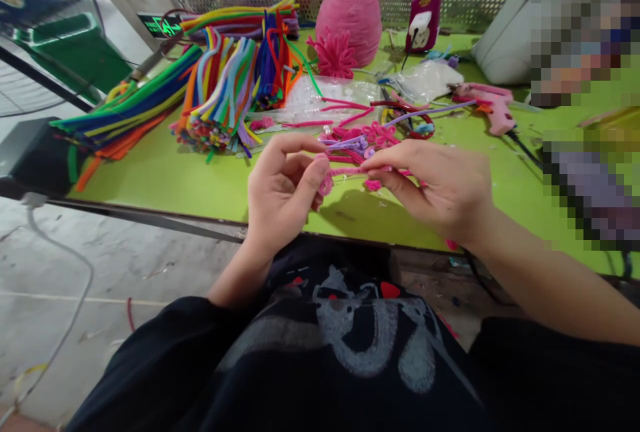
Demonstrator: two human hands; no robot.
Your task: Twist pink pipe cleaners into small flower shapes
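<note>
Between my two hands a pink pipe cleaner (345,171) is stretched just above the table's near edge. My left hand (283,189) pinches its looped end between thumb and fingers, and a curled pink loop shows below the thumb. With thumb and forefinger, my right hand (435,182) grips the straight part farther along. Just beyond the hands lie a pink pipe-cleaner flower (379,134), purple curled pieces and several loose pink stems (350,112). A long lilac pipe cleaner (440,110) runs behind the right hand.
Bundles of coloured pipe cleaners (220,92) lie at the left of the green table (210,185). A pink ball (350,19) stands at the back. A pink glue gun (487,105) with a black cord rests at the right, near a plastic bag (433,80).
</note>
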